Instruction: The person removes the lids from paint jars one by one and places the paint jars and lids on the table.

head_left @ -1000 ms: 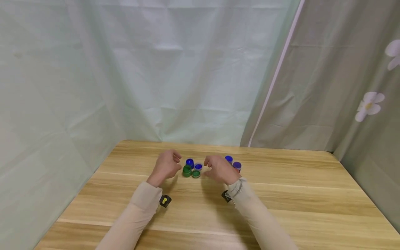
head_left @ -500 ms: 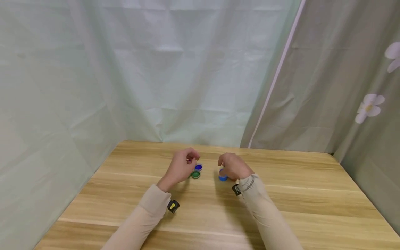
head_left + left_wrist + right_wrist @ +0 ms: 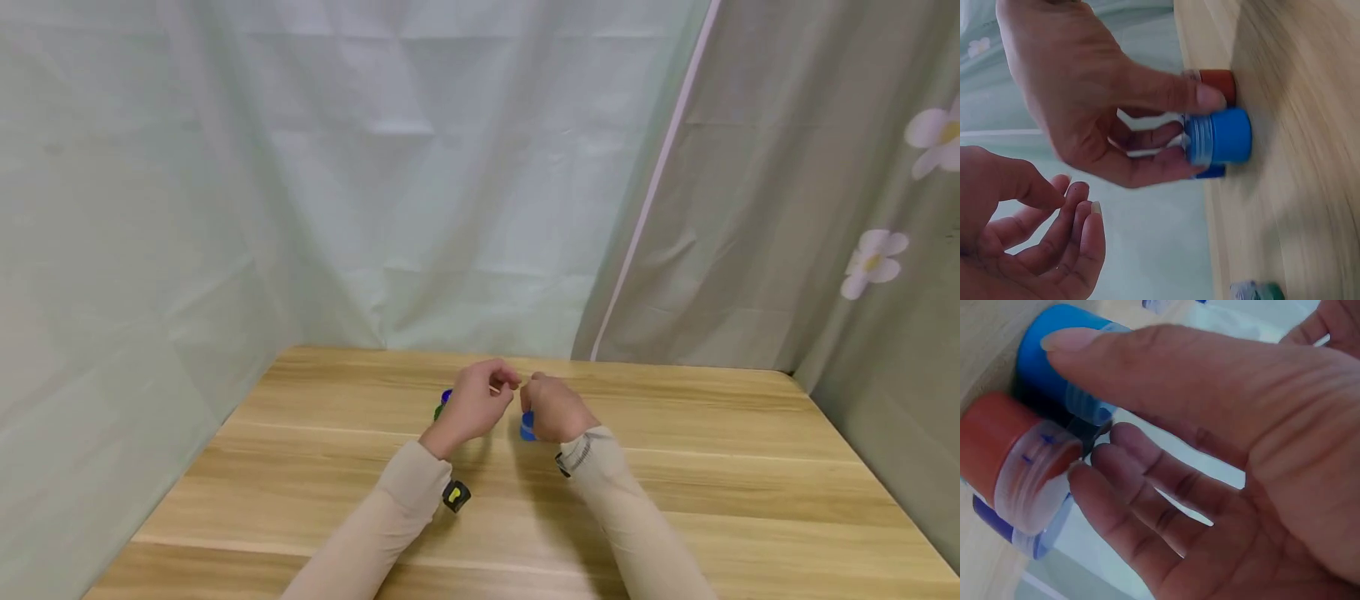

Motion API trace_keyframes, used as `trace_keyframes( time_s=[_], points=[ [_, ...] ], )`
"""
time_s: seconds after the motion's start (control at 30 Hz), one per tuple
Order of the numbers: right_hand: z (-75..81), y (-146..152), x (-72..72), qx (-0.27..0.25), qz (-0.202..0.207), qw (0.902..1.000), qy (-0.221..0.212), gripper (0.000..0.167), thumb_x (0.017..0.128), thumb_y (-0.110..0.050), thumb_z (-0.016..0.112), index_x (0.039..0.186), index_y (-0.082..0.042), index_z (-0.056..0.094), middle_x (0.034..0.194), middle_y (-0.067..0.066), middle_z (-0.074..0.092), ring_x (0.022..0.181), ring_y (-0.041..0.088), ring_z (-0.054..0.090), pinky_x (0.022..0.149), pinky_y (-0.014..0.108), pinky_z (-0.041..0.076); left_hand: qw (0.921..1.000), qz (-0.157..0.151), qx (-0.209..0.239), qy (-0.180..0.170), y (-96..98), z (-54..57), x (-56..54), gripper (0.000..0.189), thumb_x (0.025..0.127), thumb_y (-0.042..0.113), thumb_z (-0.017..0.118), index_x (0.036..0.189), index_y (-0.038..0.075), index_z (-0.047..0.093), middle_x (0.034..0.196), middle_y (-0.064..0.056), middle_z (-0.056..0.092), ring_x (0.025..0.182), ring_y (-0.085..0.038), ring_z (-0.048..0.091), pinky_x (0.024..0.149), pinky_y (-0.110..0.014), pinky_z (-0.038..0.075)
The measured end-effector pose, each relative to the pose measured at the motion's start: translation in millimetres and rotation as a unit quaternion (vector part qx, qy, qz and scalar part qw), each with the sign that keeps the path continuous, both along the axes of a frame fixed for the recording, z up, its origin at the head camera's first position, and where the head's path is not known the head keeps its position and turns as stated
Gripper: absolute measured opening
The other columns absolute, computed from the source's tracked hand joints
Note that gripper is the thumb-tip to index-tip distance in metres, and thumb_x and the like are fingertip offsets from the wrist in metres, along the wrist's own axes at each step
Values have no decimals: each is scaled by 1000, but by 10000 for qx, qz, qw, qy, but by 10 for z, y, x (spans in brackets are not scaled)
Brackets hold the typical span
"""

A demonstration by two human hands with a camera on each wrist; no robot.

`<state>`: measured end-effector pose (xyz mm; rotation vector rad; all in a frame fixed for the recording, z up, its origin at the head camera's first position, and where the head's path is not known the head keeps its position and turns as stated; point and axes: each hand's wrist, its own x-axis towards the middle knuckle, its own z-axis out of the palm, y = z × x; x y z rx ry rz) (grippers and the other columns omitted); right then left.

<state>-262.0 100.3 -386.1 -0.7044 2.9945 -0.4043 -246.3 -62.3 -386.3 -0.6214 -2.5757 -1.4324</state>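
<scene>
A small light-blue paint jar (image 3: pixel 528 427) with a clear rim stands upright on the wooden table. My right hand (image 3: pixel 557 407) grips it, the thumb on one side and fingertips at the rim on the other, as the left wrist view shows. My left hand (image 3: pixel 480 404) hovers just left of the right one. Its fingers are loosely bent, with nothing seen between thumb and fingers (image 3: pixel 1075 219). Beside the light-blue jar are an orange-red jar (image 3: pixel 997 440) with a clear lid and, partly hidden, a dark-blue jar (image 3: pixel 994 519).
Left of my left hand, a green jar (image 3: pixel 438 412) and a blue jar (image 3: pixel 447 396) peek out, mostly covered by that hand. Curtains hang behind the table's (image 3: pixel 720 483) far edge and along its sides.
My left hand has travelled right, across the green and blue jars, to near the right hand. The right hand moved right to the light-blue jar, then slightly back left, and now grips it.
</scene>
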Motion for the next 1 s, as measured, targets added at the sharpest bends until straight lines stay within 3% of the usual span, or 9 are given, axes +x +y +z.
trace_keyframes(
  time_s=[0.2,0.37,0.43,0.57,0.67,0.8,1.0],
  points=[
    [29,20,-15,-280,68,9994,-166,20,69,10,83,77,-4,72,84,4,61,73,14,50,65,28,48,9999,118,-87,-63,75,-45,-10,19,98,1,55,110,8,69,103,-7,70,95,-19,66,87,-37,58],
    [131,72,2,-740,-41,9956,-581,17,78,5,83,85,1,68,71,5,63,53,13,54,54,23,46,9997,87,-166,-181,61,-77,-1,38,91,-6,58,129,2,60,120,-15,65,110,-28,63,96,-43,56],
    [184,89,19,-849,-105,9943,-634,17,81,1,83,88,0,67,71,5,65,49,14,58,56,23,51,9994,41,-130,-320,56,-90,2,49,88,-8,65,135,0,55,127,-19,61,117,-33,61,101,-47,54],
    [297,120,68,-934,-154,9945,-451,15,84,-5,82,90,-1,68,78,6,69,60,14,62,65,26,55,9973,-109,148,-710,96,-154,4,62,83,-5,79,137,-2,51,130,-23,59,122,-38,60,107,-48,51],
    [366,149,111,-1063,-215,9936,-314,14,86,-9,82,92,-2,71,83,5,71,66,13,64,66,27,56,9940,-37,666,-870,158,-203,3,54,83,-1,82,131,-2,57,124,-21,63,118,-35,63,104,-44,55],
    [442,182,167,-1242,-297,9916,-188,18,88,-16,82,95,-3,72,82,5,71,65,13,64,62,25,54,9894,254,1214,-759,210,-218,10,43,82,4,84,120,1,65,115,-16,69,108,-28,69,94,-37,60],
    [502,203,225,-1414,-399,9891,-48,21,88,-23,82,94,-5,71,81,4,70,67,13,64,61,24,53,9859,485,1380,-817,229,-198,30,37,82,7,85,115,2,69,109,-15,74,99,-26,75,83,-32,63]
  ],
)
